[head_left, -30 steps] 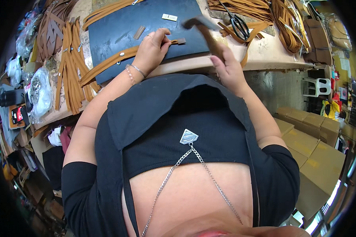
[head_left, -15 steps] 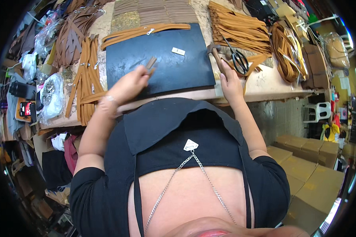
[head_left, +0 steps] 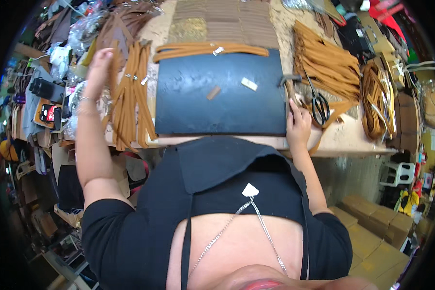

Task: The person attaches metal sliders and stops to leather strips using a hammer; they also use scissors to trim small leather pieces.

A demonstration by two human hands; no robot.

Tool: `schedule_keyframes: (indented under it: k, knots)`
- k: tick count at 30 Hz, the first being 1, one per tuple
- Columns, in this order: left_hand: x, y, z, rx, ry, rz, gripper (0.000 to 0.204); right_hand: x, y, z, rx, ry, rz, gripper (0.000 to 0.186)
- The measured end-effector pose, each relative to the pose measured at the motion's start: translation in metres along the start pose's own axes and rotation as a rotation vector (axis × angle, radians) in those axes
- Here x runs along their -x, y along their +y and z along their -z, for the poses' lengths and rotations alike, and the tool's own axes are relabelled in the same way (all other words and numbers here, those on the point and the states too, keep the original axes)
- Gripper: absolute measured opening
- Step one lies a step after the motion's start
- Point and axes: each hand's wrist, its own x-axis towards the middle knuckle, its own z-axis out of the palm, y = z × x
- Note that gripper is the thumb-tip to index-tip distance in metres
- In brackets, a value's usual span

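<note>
My left hand (head_left: 99, 72) is raised at the far left, beside a bundle of tan zipper strips (head_left: 130, 101) with silver pulls. A tan strip passes by its fingertips; blur hides whether they grip it. My right hand (head_left: 298, 123) is closed round the lower handle of a hammer (head_left: 289, 87), whose head rests at the right edge of a black mat (head_left: 217, 118). On that mat lie a small brown piece (head_left: 213, 92) and a small white block (head_left: 249, 84). More tan zipper strips (head_left: 193, 49) stretch along its far edge.
Black-handled scissors (head_left: 320, 107) lie right of the hammer, near a thick stack of tan strips (head_left: 326, 58). A coiled tan bundle (head_left: 374, 104) sits farther right. Brown strips (head_left: 239, 21) cover the table's back. Cardboard boxes (head_left: 382, 217) stand on the floor at right.
My left hand has swung left and away from the brown piece, which now lies uncovered on the mat. My right hand has closed on the hammer handle. The whole view has shifted.
</note>
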Motion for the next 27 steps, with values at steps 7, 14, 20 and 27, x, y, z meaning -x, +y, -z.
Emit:
schedule_keyframes:
  k: [7, 14, 20, 27]
  knots:
    - [-0.014, 0.058, -0.173, -0.12, 0.036, -0.383, 0.027, 0.008, -0.003, 0.004, -0.088, 0.052, -0.056, 0.037]
    - [-0.006, 0.133, -0.257, -0.364, -0.106, -0.58, 0.018, -0.006, -0.007, 0.01, -0.046, 0.026, -0.014, 0.028]
    - [-0.004, 0.163, -0.225, -0.076, -0.318, -0.448, 0.015, -0.08, -0.073, 0.017, -0.216, -0.233, 0.252, 0.031]
    - [0.033, 0.215, -0.188, 0.413, -0.677, -0.312, 0.015, -0.164, -0.106, -0.083, 0.218, -0.561, 0.565, 0.081]
